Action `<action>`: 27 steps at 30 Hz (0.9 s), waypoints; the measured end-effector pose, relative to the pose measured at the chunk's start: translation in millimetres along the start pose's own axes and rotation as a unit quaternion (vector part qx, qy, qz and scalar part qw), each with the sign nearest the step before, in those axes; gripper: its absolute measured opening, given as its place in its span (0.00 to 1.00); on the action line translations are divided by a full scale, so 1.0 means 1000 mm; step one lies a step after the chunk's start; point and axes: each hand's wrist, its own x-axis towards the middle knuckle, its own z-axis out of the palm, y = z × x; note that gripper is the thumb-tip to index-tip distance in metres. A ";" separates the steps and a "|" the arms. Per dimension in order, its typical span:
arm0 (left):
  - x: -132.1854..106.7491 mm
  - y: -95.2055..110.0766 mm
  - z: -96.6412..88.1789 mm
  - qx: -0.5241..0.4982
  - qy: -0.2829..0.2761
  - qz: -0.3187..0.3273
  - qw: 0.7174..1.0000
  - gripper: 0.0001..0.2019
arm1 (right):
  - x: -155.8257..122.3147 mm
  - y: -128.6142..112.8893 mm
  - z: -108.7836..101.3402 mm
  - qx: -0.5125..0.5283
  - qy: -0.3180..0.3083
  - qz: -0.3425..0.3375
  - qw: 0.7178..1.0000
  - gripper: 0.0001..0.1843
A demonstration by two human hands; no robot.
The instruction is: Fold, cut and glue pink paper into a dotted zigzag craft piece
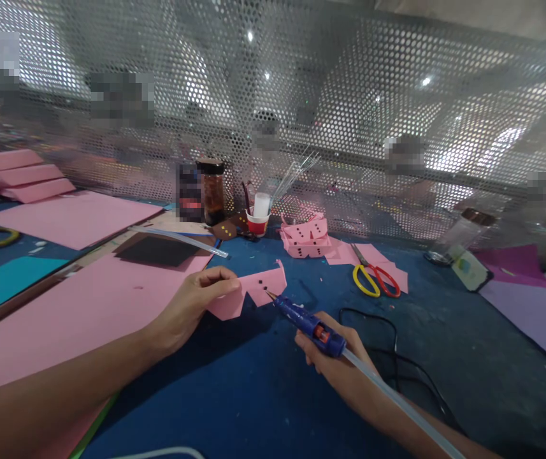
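Note:
My left hand point(201, 299) pinches the left end of a pink paper cutout point(256, 289), a notched strip with small black squares on it. In my right hand point(337, 350) is a blue hot glue gun point(306, 324), its fingers wrapped round the body. The metal tip points at the cutout close to a black square; whether it touches, I cannot tell. A long clear glue stick point(397, 398) runs out of the gun's rear end. Beyond the hands sits a stack of similar pink cutouts with black squares point(305, 237).
Scissors with red and yellow handles point(373, 277) lie on pink scraps at the right. Large pink sheets point(86, 319) spread over the left side. A black cord point(394, 331) loops beside my right hand. A paper cup point(258, 223) and a jar point(213, 194) stand before a perforated metal screen point(301, 127).

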 end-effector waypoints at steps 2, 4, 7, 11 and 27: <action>0.000 0.000 0.000 0.000 0.002 -0.001 1.000 0.13 | 0.000 -0.001 0.000 0.000 -0.002 -0.003 1.000 0.11; 0.000 0.001 0.001 -0.001 0.003 -0.001 1.000 0.13 | 0.000 -0.002 0.000 0.000 0.000 -0.004 1.000 0.11; -0.002 0.003 0.002 -0.005 -0.001 -0.005 1.000 0.13 | 0.000 -0.002 0.000 -0.002 -0.001 0.002 1.000 0.11; -0.004 0.004 0.002 -0.008 -0.007 -0.008 1.000 0.13 | 0.001 -0.003 -0.001 -0.005 -0.002 0.004 1.000 0.12; -0.003 0.006 0.004 -0.015 -0.018 -0.020 1.000 0.14 | 0.000 0.000 0.000 -0.001 -0.006 -0.002 1.000 0.11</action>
